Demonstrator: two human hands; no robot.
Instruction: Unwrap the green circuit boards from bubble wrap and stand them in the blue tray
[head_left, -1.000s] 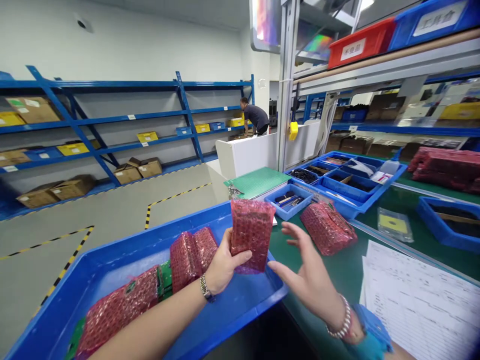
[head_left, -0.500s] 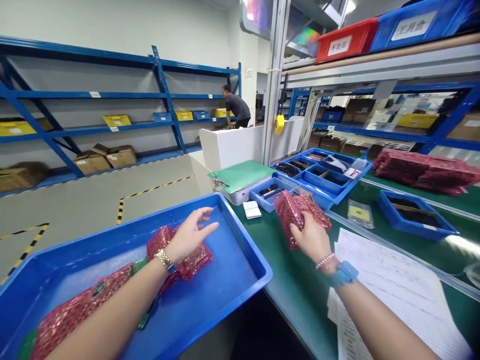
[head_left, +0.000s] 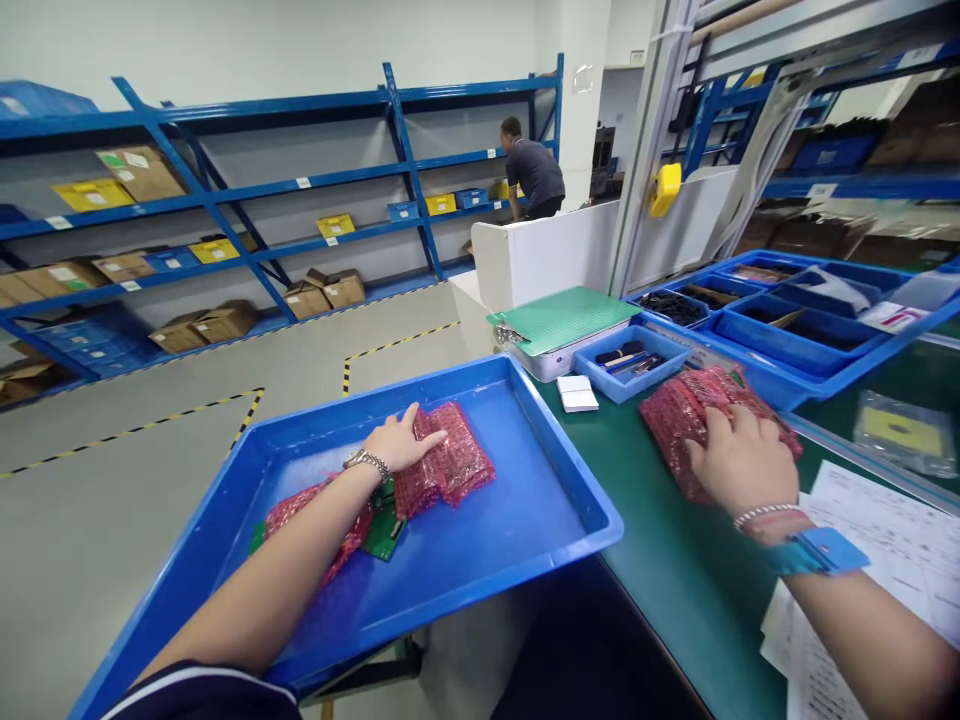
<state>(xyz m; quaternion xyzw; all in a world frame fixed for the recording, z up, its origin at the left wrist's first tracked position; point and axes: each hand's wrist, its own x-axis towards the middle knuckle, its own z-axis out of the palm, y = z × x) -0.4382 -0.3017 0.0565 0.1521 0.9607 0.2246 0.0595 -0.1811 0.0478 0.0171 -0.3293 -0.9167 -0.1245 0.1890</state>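
Head view: blue tray [head_left: 480, 520] holds red bubble-wrap packs [head_left: 446, 460] under left hand [head_left: 401, 443].

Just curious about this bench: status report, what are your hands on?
Left hand: flat on red bubble-wrap packs in the blue tray. Right hand: on another pack on the green bench. Green circuit board by the left wrist.

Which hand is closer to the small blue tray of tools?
Right. The right hand rests on a red bubble-wrap pack just in front of the small blue tray; the left hand is farther off, on another pack in the large blue tray.
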